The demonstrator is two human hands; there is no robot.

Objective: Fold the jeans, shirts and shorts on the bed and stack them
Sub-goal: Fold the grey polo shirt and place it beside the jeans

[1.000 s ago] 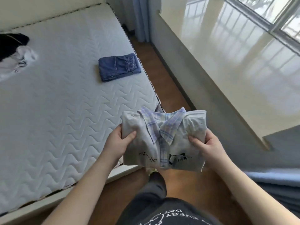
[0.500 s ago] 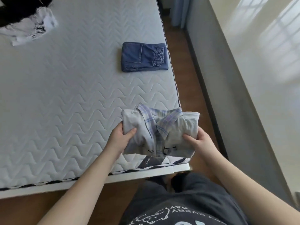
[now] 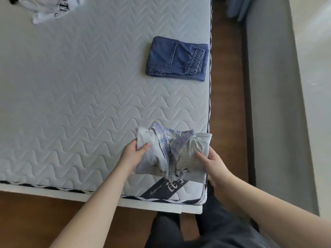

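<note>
A folded white shirt with a blue plaid collar hangs just above the mattress's near right corner. My left hand grips its left edge, thumb on top. My right hand grips its right edge the same way. Folded blue jeans lie further up the mattress by the right edge, apart from the shirt. A crumpled white garment with dark print lies at the far left top, partly cut off by the frame.
The grey quilted mattress fills most of the view. Wooden floor runs along its right side, bounded by a grey wall base. My dark-clothed legs stand at the bed's near corner.
The view has swung down and left over the bed. Both hands have carried the folded shirt from beyond the bed corner to above the mattress's near right corner.
</note>
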